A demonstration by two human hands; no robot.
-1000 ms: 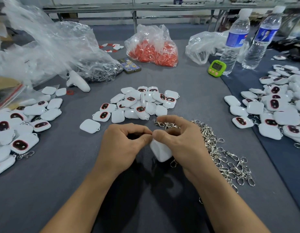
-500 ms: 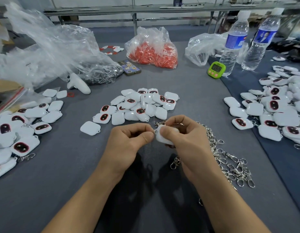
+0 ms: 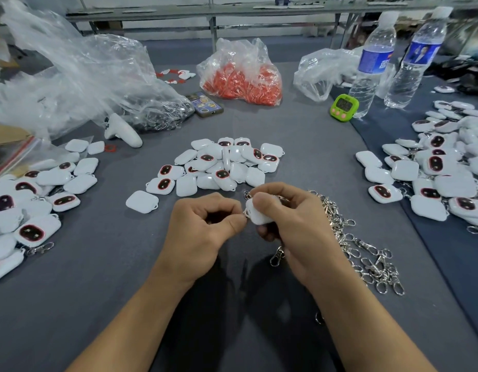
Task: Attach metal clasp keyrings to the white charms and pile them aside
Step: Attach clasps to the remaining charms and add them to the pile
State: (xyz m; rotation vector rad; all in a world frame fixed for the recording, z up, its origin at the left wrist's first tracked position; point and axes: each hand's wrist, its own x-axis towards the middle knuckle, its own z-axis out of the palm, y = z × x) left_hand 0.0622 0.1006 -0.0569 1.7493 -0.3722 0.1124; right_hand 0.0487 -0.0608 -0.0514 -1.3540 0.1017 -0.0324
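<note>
Right hand (image 3: 294, 226) holds a white charm (image 3: 257, 215) while left hand (image 3: 203, 228) pinches a metal ring (image 3: 245, 212) at its edge

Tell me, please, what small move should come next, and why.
Probably work the ring through the loop of the charm: the right hand grips the charm, the left hand pinches the ring at its corner, and the clasp dangles below, so attachment looks unfinished.

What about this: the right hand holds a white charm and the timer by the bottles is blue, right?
Not quite. The right hand does hold a white charm, but the timer by the bottles is green, not blue, as the head view shows.
</note>
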